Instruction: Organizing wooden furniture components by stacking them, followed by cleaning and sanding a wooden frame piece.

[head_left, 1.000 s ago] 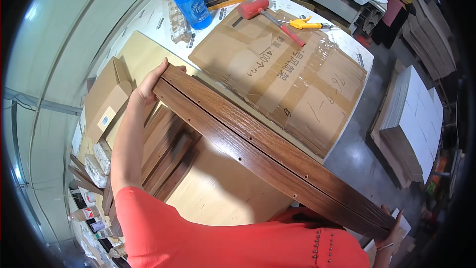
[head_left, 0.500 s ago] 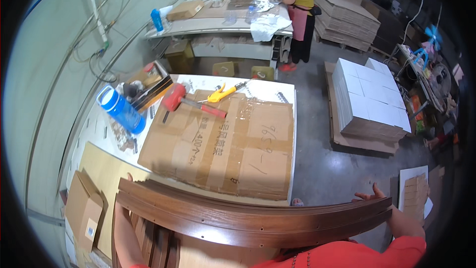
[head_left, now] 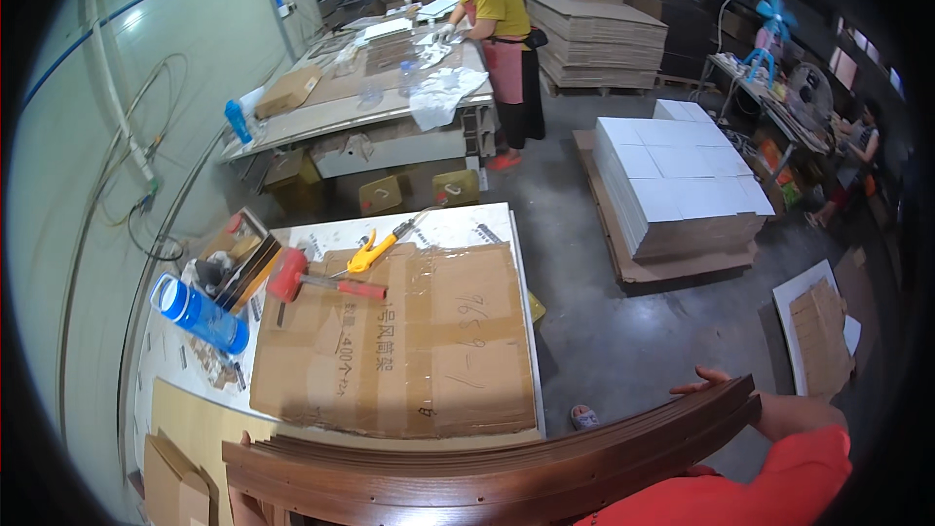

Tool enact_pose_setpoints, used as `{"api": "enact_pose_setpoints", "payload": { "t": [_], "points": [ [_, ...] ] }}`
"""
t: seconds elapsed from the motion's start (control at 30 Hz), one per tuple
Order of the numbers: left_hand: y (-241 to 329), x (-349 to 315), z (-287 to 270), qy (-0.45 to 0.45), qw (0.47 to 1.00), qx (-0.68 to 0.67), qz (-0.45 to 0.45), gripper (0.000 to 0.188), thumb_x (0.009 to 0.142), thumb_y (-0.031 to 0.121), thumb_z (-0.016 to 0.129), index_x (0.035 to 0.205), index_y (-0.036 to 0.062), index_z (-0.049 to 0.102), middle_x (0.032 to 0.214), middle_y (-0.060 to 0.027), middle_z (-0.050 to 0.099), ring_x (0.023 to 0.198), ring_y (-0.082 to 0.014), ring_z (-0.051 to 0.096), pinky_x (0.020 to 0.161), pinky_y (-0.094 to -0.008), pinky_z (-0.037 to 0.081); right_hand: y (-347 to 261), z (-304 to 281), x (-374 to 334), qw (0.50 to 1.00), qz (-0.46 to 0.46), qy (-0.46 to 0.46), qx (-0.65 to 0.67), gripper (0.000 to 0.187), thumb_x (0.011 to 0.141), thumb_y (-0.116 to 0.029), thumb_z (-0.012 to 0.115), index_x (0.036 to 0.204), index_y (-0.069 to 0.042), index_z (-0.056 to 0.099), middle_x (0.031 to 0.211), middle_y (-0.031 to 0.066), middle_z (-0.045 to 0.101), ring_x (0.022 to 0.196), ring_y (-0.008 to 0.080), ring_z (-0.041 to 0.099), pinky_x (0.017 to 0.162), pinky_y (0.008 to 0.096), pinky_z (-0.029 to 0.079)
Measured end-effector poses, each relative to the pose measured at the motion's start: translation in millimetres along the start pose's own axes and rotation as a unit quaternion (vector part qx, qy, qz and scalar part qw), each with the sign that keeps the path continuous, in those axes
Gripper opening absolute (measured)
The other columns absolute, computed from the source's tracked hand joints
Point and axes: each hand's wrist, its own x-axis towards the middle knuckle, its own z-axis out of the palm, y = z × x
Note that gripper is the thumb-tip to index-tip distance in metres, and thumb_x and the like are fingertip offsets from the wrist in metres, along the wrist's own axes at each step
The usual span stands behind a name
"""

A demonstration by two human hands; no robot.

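A stack of long, dark brown wood-grain strips (head_left: 467, 479) with small holes along their faces spans the lower part of the head view. My left hand (head_left: 251, 508) grips its left end; only a fingertip and part of the hand show there. At the right end my right hand (head_left: 703, 382) clasps the stack, its fingers stretched past the far side and the rest hidden behind the wood. Just beyond the strips, a taped cardboard box (head_left: 399, 360) lies flat on a white-topped table (head_left: 492, 219). A red mallet (head_left: 288, 276) and a yellow air blow gun (head_left: 368, 253) rest on it.
A blue bottle (head_left: 200, 314) leans beside an open box of tools (head_left: 234, 253). Right of the table stands a pallet of white-topped panels (head_left: 672, 175). A co-worker (head_left: 502, 19) in yellow stands at a far worktable (head_left: 331, 122). Flattened cardboard (head_left: 820, 336) lies on the right.
My view has turned up and to the right. The stack, still between both hands, now slants, its left end lower in the picture and its right end higher. The co-worker leans further over the far worktable.
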Motion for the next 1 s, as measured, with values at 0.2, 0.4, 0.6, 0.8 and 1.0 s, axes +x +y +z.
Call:
{"api": "enact_pose_setpoints", "payload": {
  "t": [0.2, 0.4, 0.6, 0.8, 1.0],
  "points": [
    [4, 28, 27, -0.043, 0.999, -0.007, 0.019, 0.060, 0.089, 0.052, 0.057, 0.126, 0.0047, 0.052, 0.128, -0.0123, 0.052, 0.114, -0.0217, 0.051, 0.094, -0.0366, 0.046, 2, -16, -8, 0.999, -0.004, 0.054, -0.002, 0.075, 0.087, -0.062, 0.050, 0.137, -0.005, 0.045, 0.136, 0.0190, 0.047, 0.125, 0.0327, 0.047, 0.106, 0.0459, 0.034],
    [14, 35, 48, -0.068, 0.996, -0.016, 0.046, 0.059, 0.089, 0.051, 0.057, 0.125, 0.0047, 0.052, 0.128, -0.0125, 0.051, 0.114, -0.0221, 0.051, 0.094, -0.0367, 0.046, 2, -7, -11, 0.999, 0.008, -0.005, 0.050, 0.068, 0.089, -0.056, 0.052, 0.133, -0.004, 0.048, 0.132, 0.0184, 0.051, 0.120, 0.0298, 0.052, 0.102, 0.0415, 0.041],
    [21, 26, 56, -0.084, 0.994, -0.018, 0.069, 0.058, 0.089, 0.051, 0.057, 0.125, 0.0048, 0.053, 0.128, -0.0126, 0.051, 0.115, -0.0225, 0.051, 0.094, -0.0368, 0.046, 3, -15, -13, 0.999, 0.014, 0.030, -0.028, 0.058, 0.095, -0.041, 0.047, 0.138, -0.003, 0.042, 0.138, 0.0154, 0.047, 0.125, 0.0242, 0.048, 0.107, 0.0395, 0.035],
    [7, 15, 75, -0.106, 0.990, -0.038, 0.081, 0.058, 0.089, 0.050, 0.057, 0.124, 0.0048, 0.053, 0.128, -0.0128, 0.051, 0.115, -0.0230, 0.050, 0.094, -0.0369, 0.046, 12, -58, -33, 1.000, -0.004, 0.006, 0.022, 0.055, 0.094, -0.033, 0.047, 0.139, -0.002, 0.041, 0.141, 0.0127, 0.045, 0.129, 0.0234, 0.044, 0.110, 0.0394, 0.029],
    [15, 29, 136, -0.167, 0.981, -0.037, 0.094, 0.057, 0.089, 0.050, 0.057, 0.123, 0.0048, 0.053, 0.129, -0.0129, 0.051, 0.115, -0.0234, 0.050, 0.094, -0.0370, 0.046, 22, -92, -39, 1.000, -0.015, 0.001, 0.023, 0.054, 0.095, -0.032, 0.045, 0.139, -0.001, 0.040, 0.143, 0.0138, 0.042, 0.131, 0.0245, 0.042, 0.110, 0.0401, 0.028]
  ]
}}
